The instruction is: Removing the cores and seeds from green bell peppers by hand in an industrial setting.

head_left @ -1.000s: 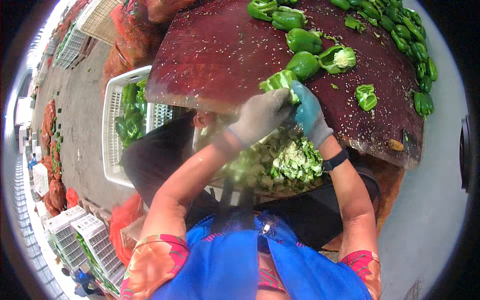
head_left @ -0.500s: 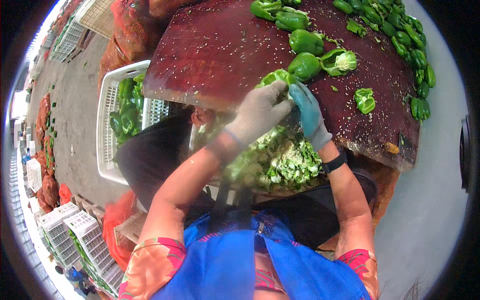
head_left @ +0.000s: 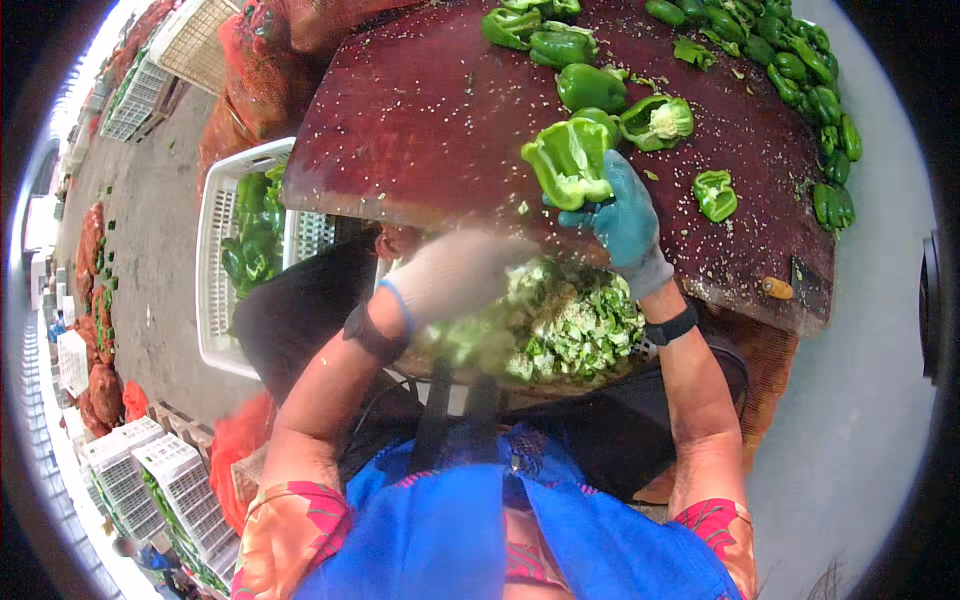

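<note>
My right hand (head_left: 632,222), in a teal and grey glove, holds a hollowed green bell pepper piece (head_left: 560,160), its pale inside facing me, over the near edge of the dark red board (head_left: 400,120). Smeared by motion, my left hand (head_left: 462,276) in a pale glove is over the left part of a heap of chopped pepper cores and seeds (head_left: 580,335) between my knees; its fingers cannot be made out. Beyond the held piece lie whole peppers (head_left: 590,88) and an opened pepper with its seed core (head_left: 658,123).
A white crate (head_left: 215,270) of green peppers stands at my left. A wooden-handled tool (head_left: 778,288) lies near the board's right edge, below a cut pepper piece (head_left: 715,195). Many peppers (head_left: 825,105) line the far right. Red mesh sacks (head_left: 265,75) stand at the far left.
My left hand has come away from the pepper, moving left and nearer to me. The right hand alone now holds the pepper piece, its hollow side turned into view.
</note>
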`<state>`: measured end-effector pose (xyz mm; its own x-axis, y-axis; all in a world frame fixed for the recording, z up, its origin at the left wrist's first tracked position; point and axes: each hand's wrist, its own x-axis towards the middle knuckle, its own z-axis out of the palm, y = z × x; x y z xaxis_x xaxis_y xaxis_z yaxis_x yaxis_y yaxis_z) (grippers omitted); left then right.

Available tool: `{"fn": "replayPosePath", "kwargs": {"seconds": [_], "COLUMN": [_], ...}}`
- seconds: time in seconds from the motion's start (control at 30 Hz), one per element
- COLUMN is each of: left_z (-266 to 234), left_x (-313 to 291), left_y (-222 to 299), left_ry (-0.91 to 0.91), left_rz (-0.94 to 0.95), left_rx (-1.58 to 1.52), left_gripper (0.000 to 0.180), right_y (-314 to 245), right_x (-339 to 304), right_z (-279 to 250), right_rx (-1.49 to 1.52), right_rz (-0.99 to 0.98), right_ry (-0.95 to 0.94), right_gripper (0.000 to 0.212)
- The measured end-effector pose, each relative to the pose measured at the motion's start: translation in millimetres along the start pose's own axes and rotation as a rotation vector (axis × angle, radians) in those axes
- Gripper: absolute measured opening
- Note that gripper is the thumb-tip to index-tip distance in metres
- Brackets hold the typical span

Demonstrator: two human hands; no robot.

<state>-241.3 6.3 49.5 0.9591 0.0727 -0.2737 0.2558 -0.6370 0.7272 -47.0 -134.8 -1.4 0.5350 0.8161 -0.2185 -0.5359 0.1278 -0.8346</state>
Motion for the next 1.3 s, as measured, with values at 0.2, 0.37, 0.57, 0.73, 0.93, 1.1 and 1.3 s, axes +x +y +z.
{"fn": "replayPosePath", "kwargs": {"seconds": [0.2,0.37,0.57,0.73,0.93,1.1,1.3], "left_z": [-9.2,1.9,7.5,-93.5,-149.1,-106.7,5.9], "left_x": [14.0,44.5,38.7,-71.2,-208.7,-69.0,123.7], "left_y": [0.5,38.2,19.9,-81.3,-162.5,-114.1,31.7], "left_ry": [0.374,0.433,0.739,1.088,1.058,0.866,0.654], "left_rz": [-0.191,-0.094,-0.026,-0.181,-0.831,-0.288,-0.017], "left_rx": [-0.685,-0.981,-0.949,-0.36,0.343,0.147,0.318], "left_gripper": [0.053,0.045,0.026,0.023,0.034,0.056,0.062], "right_y": [-12.3,-28.6,-23.0,-24.6,-26.3,-40.8,-55.2], "right_x": [-8.3,-25.5,-33.8,-46.2,-58.9,-34.7,-14.9], "right_z": [3.6,18.2,18.0,-1.9,5.6,0.5,-30.1], "right_rx": [-0.534,-0.825,-0.991,-0.805,-1.016,-0.447,-0.388], "right_rz": [-0.373,-0.677,-0.606,-0.429,-0.294,-0.118,-0.098], "right_ry": [0.036,-0.035,-0.11,-0.15,-0.063,0.256,0.416], "right_gripper": [0.051,0.044,0.046,0.042,0.041,0.042,0.055]}}
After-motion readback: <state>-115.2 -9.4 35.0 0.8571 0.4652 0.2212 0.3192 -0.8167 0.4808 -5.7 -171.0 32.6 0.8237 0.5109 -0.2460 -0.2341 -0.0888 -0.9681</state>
